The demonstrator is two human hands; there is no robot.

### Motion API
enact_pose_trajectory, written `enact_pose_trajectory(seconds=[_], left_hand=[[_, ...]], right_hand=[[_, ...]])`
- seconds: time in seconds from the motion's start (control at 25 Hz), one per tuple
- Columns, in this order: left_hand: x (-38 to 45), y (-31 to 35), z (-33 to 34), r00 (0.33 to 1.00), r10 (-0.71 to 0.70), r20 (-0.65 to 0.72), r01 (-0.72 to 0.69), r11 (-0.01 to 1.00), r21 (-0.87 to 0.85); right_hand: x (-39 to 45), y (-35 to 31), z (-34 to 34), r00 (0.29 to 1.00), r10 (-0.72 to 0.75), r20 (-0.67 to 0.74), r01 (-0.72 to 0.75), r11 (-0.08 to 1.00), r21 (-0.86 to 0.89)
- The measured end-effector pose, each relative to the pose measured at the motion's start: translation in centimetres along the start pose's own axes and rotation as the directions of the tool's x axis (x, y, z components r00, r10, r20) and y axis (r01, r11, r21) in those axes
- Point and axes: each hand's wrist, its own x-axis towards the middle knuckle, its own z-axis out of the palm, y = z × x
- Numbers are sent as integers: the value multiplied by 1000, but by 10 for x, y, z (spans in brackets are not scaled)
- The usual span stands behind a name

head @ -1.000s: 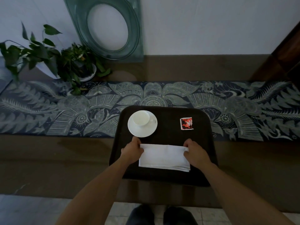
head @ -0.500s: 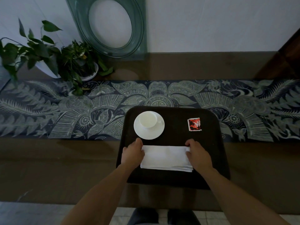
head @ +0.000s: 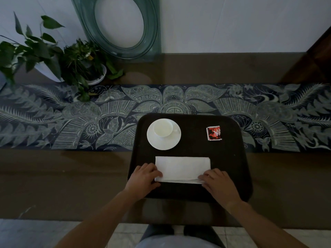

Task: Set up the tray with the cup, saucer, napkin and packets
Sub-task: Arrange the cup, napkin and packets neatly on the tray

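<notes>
A dark brown tray lies on the table in front of me. At its back left a white cup stands on a white saucer. A red packet lies at the tray's back right. A folded white napkin lies flat across the tray's front half. My left hand rests on the napkin's near left corner, and my right hand rests on its near right corner, fingers pinching the folded edge.
A dark patterned runner crosses the table under the tray's back edge. Two potted plants stand at the back left. A green oval glass frame leans on the wall. The table's front edge lies just below the tray.
Both hands have slid from the napkin's far corners to its near corners. The napkin now lies flatter and squarer on the tray. The camera has shifted slightly left.
</notes>
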Motion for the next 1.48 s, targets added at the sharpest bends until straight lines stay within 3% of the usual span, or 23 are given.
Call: enact_pose_trajectory(seconds=[0.32, 0.72, 1.16, 1.48], left_hand=[[5, -1, -8, 978, 208, 20, -207, 956, 208], [4, -1, -1, 963, 266, 54, -267, 895, 358], [-9, -7, 6, 961, 263, -84, -235, 939, 250], [-15, -3, 8, 971, 223, -79, -205, 960, 188]], right_hand=[[-3, 2, -1, 995, -53, 88, 59, 996, -64], [1, -6, -7, 996, -64, 66, 74, 986, -151], [-18, -9, -3, 997, -56, -54, 48, 988, -146], [-21, -9, -3, 998, -19, -62, 13, 996, -93]])
